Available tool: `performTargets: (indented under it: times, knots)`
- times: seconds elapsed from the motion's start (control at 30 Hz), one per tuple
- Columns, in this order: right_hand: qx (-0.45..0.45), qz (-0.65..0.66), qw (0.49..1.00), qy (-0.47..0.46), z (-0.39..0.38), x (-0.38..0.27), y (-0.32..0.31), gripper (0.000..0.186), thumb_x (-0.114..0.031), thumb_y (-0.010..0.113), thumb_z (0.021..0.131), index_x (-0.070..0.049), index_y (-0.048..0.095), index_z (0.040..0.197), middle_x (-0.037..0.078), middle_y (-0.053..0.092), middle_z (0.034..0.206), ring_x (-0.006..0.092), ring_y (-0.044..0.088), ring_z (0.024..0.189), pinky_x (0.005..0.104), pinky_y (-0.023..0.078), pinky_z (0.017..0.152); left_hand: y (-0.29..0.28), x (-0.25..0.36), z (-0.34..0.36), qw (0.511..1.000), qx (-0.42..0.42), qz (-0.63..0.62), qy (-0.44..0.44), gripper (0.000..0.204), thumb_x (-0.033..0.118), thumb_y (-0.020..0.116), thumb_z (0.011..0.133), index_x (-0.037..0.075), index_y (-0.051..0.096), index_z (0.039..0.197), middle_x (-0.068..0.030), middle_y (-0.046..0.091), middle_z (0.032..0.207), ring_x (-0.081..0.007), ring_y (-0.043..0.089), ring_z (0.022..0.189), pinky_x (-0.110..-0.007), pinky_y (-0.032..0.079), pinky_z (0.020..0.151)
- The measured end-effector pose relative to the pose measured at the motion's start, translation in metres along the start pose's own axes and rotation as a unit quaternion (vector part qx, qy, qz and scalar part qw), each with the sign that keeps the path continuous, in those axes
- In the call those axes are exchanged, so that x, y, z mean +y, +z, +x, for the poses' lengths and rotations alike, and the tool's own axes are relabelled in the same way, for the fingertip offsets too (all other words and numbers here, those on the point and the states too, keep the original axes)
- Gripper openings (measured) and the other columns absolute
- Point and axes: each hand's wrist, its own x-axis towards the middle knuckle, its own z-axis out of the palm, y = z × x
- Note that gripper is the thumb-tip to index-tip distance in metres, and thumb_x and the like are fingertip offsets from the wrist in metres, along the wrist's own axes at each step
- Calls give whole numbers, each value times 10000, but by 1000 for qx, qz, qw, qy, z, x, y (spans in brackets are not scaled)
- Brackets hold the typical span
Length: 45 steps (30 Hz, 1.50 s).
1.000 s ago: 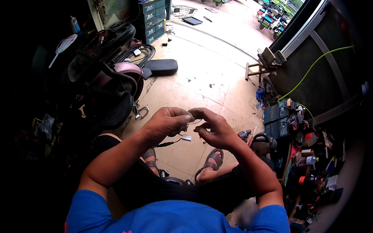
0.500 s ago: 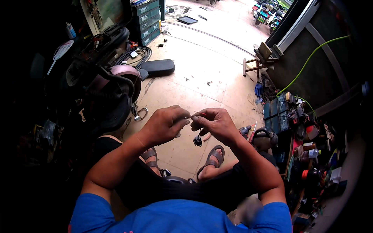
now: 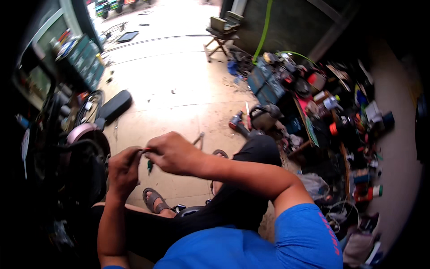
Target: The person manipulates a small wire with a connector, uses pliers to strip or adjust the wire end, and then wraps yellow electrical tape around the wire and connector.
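Observation:
My left hand (image 3: pixel 123 170) and my right hand (image 3: pixel 174 153) meet in front of me, fingers pinched together. A short bit of thin red wire (image 3: pixel 145 149) shows between their fingertips, with an end in each hand's grip. Under the fingers hangs a small dark green piece (image 3: pixel 149 167); blur hides what it is. Most of the wire is covered by my fingers.
A cordless drill (image 3: pixel 236 122) lies on the floor to the right, near a dark jug-like can (image 3: pixel 265 117). A cluttered bench (image 3: pixel 306 123) runs along the right. A pinkish scooter part (image 3: pixel 87 133) and a black seat (image 3: pixel 115 106) are at left. A folding chair (image 3: pixel 219 33) stands ahead.
The whole view has swung to the right, so the right-hand bench shows more. My hands now appear farther left in view, still pinching the wire together.

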Motion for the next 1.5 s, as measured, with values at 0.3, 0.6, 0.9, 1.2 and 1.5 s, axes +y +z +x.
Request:
performTargets:
  times: [0.3, 0.6, 0.9, 1.2, 1.5]
  knots:
    - [144, 219, 953, 153, -80, -14, 39, 165, -92, 608, 987, 26, 673, 1083, 254, 697, 914, 451, 686, 893, 503, 546, 793, 12, -7, 12, 998, -41, 28, 36, 93, -32, 646, 966, -34, 728, 1008, -43, 586, 881, -113, 543, 770, -260, 439, 703]
    - [124, 23, 990, 65, -91, -21, 59, 73, 20, 581, 878, 44, 591, 946, 226, 644, 902, 400, 669, 894, 442, 558, 803, 15, -17, -3, 939, -85, -230, -241, 211, 45, 642, 1023, -59, 724, 1187, -128, 772, 1030, -156, 720, 824, -256, 553, 737]
    - [81, -117, 988, 52, -92, -36, 95, 269, -140, 658, 844, 58, 654, 1027, 223, 644, 964, 335, 644, 921, 391, 562, 758, 8, -41, -34, 846, 63, -432, -307, 277, 91, 733, 993, 82, 626, 1249, -99, 737, 1060, -188, 730, 909, -289, 608, 790]
    - [197, -116, 973, 31, -172, -44, 63, 129, -103, 611, 875, 6, 679, 872, 116, 619, 796, 253, 628, 760, 359, 541, 704, 1, -36, 8, 778, 34, -530, -336, 310, 127, 593, 1084, 17, 622, 1372, -81, 725, 1236, -158, 701, 1075, -297, 595, 903]
    - [190, 242, 943, 124, -228, -69, 28, 293, -199, 665, 972, 69, 697, 859, 267, 687, 776, 411, 715, 807, 451, 585, 776, 8, -81, 56, 649, -141, -698, -268, 366, 52, 509, 1095, -33, 566, 1446, -142, 649, 1446, -255, 656, 1265, -383, 535, 1046]
